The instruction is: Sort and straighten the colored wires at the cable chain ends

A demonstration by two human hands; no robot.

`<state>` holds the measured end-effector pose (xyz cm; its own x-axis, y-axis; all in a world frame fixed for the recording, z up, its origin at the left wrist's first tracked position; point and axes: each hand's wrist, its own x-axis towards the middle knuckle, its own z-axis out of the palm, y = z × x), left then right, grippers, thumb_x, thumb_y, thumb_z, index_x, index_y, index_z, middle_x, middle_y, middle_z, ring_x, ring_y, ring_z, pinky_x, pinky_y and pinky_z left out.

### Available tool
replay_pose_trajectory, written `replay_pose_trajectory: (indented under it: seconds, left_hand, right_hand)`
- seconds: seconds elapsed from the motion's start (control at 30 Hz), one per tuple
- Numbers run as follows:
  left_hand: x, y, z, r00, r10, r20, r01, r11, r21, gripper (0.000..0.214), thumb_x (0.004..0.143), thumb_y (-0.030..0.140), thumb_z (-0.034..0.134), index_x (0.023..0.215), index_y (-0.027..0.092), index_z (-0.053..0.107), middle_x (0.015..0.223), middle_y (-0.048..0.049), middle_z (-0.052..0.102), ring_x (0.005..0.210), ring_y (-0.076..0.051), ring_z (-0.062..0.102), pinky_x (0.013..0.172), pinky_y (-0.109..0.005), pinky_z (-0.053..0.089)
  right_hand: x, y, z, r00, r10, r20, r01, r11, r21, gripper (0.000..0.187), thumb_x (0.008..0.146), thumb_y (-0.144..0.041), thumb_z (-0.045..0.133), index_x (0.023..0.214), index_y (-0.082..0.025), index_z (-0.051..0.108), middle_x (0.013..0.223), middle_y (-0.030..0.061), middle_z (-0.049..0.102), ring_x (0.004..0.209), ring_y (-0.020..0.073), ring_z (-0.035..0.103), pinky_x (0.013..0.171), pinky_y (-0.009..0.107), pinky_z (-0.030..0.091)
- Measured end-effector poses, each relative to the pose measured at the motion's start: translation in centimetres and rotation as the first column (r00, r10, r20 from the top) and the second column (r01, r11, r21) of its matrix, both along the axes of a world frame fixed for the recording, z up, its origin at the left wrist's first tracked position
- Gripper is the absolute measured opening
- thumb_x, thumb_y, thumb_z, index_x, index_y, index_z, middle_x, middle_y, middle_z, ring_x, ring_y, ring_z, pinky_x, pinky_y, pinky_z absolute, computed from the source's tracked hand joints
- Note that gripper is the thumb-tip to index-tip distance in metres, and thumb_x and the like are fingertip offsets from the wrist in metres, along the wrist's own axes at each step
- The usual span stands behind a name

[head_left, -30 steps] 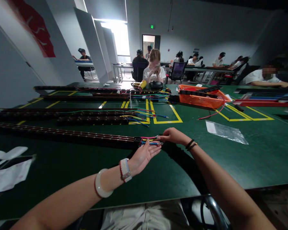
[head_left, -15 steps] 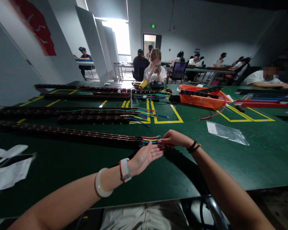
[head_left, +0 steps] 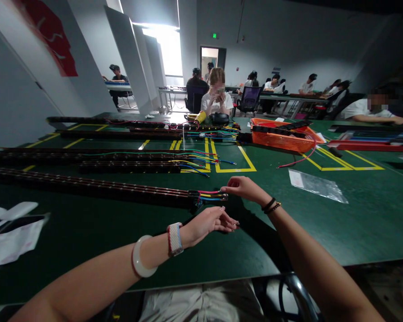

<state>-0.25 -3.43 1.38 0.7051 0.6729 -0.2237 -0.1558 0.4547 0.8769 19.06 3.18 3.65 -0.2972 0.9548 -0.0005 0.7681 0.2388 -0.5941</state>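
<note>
A long dark cable harness (head_left: 130, 185) lies across the green table, its right end splitting into a red wire (head_left: 206, 192), a yellow wire (head_left: 211, 195) and a blue wire (head_left: 213, 199) tipped with metal terminals. At the tip of the red wire, the thumb and forefinger of my right hand (head_left: 243, 188) are closed in a pinch. My left hand (head_left: 210, 222) is open just below the wires, fingers stretched to the right with nothing in them. It appears apart from the harness.
More wire harnesses (head_left: 137, 156) lie farther back over yellow tape outlines. An orange basket (head_left: 282, 141) stands at the back right, with a clear plastic bag (head_left: 317, 185) nearer me. White packets (head_left: 13, 243) lie at the left. A person (head_left: 216, 100) sits across the table.
My right hand has moved slightly up, from the lower wires to the red wire's tip. My left hand has dropped away from beneath the wire ends and turned its palm downward.
</note>
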Motion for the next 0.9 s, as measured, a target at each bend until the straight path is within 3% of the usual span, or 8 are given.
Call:
replay_pose_trajectory:
  seconds: [0.1, 0.23, 0.37, 0.5, 0.57, 0.73, 0.9]
  left_hand:
    - [0.0, 0.0, 0.0, 1.000, 0.003, 0.003, -0.003, 1.000, 0.002, 0.038, 0.088, 0.040, 0.046, 0.078, 0.009, 0.065, 0.099, -0.0199, 0.069, 0.087, -0.024, 0.066, 0.087, -0.041, 0.045]
    - [0.0, 0.0, -0.2, 1.000, 0.011, 0.024, -0.011, 1.000, 0.005, 0.036, 0.087, 0.040, 0.049, 0.076, 0.009, 0.065, 0.096, -0.0187, 0.069, 0.086, -0.024, 0.066, 0.086, -0.040, 0.046]
    - [0.1, 0.1, -0.3, 0.999, 0.025, 0.039, -0.023, 0.999, -0.036, 0.033, 0.088, 0.037, 0.048, 0.077, 0.010, 0.063, 0.096, -0.0190, 0.069, 0.088, -0.024, 0.066, 0.089, -0.042, 0.045]
    - [0.1, 0.4, -0.2, 0.995, 0.077, 0.063, -0.063, 0.980, -0.189, 0.032, 0.090, 0.036, 0.045, 0.092, 0.008, 0.060, 0.099, -0.0216, 0.068, 0.091, -0.025, 0.066, 0.095, -0.043, 0.042]
    - [0.1, 0.6, -0.1, 0.990, 0.112, 0.087, -0.085, 0.960, -0.266, 0.037, 0.091, 0.038, 0.042, 0.098, 0.006, 0.058, 0.101, -0.0229, 0.067, 0.093, -0.024, 0.065, 0.097, -0.043, 0.041]
    - [0.2, 0.8, -0.3, 0.946, 0.260, 0.193, -0.182, 0.919, -0.348, 0.043, 0.092, 0.044, 0.038, 0.109, 0.009, 0.055, 0.107, -0.0190, 0.065, 0.098, -0.023, 0.064, 0.099, -0.042, 0.041]
    - [0.5, 1.3, -0.5, 0.871, 0.421, 0.253, -0.315, 0.875, -0.369, 0.032, 0.093, 0.037, 0.039, 0.092, 0.013, 0.060, 0.092, -0.0103, 0.068, 0.096, -0.017, 0.063, 0.099, -0.035, 0.042]
  right_hand:
    - [-0.6, 0.3, -0.7, 0.999, 0.034, -0.040, -0.023, 0.968, 0.249, 0.052, 0.074, -0.061, 0.060, 0.102, -0.017, 0.065, 0.090, 0.0069, 0.061, 0.077, 0.0159, 0.053, 0.068, 0.028, 0.041]
    - [-2.0, 0.1, -2.1, 0.976, 0.177, 0.123, -0.206, 0.934, 0.290, 0.043, 0.077, -0.058, 0.059, 0.102, -0.023, 0.067, 0.097, 0.0078, 0.059, 0.091, 0.0203, 0.050, 0.084, 0.036, 0.035]
    - [-2.9, 0.1, -2.4, 0.959, 0.247, 0.141, -0.276, 0.931, 0.241, 0.038, 0.080, -0.055, 0.059, 0.090, -0.019, 0.068, 0.087, 0.0065, 0.064, 0.084, 0.0180, 0.051, 0.079, 0.032, 0.035]
    - [-3.1, 0.1, -2.3, 0.963, 0.268, 0.039, -0.271, 0.947, 0.173, 0.028, 0.080, -0.043, 0.063, 0.084, -0.015, 0.066, 0.077, 0.0043, 0.064, 0.068, 0.0129, 0.054, 0.064, 0.024, 0.036]
    - [-3.2, 0.0, -2.4, 0.963, 0.263, 0.054, -0.268, 0.938, 0.220, 0.021, 0.080, -0.036, 0.064, 0.082, -0.015, 0.064, 0.074, 0.0037, 0.063, 0.065, 0.0122, 0.052, 0.062, 0.023, 0.036]
    - [-3.6, -0.5, -2.1, 0.942, 0.194, 0.274, -0.305, 0.835, 0.458, 0.021, 0.080, -0.035, 0.065, 0.073, -0.016, 0.062, 0.073, 0.0046, 0.062, 0.075, 0.0163, 0.049, 0.072, 0.029, 0.033]
    - [-3.8, -1.4, -1.5, 0.850, 0.113, 0.515, -0.436, 0.699, 0.567, 0.028, 0.092, -0.033, 0.047, 0.075, -0.017, 0.062, 0.075, 0.0059, 0.062, 0.077, 0.0175, 0.047, 0.075, 0.034, 0.030]
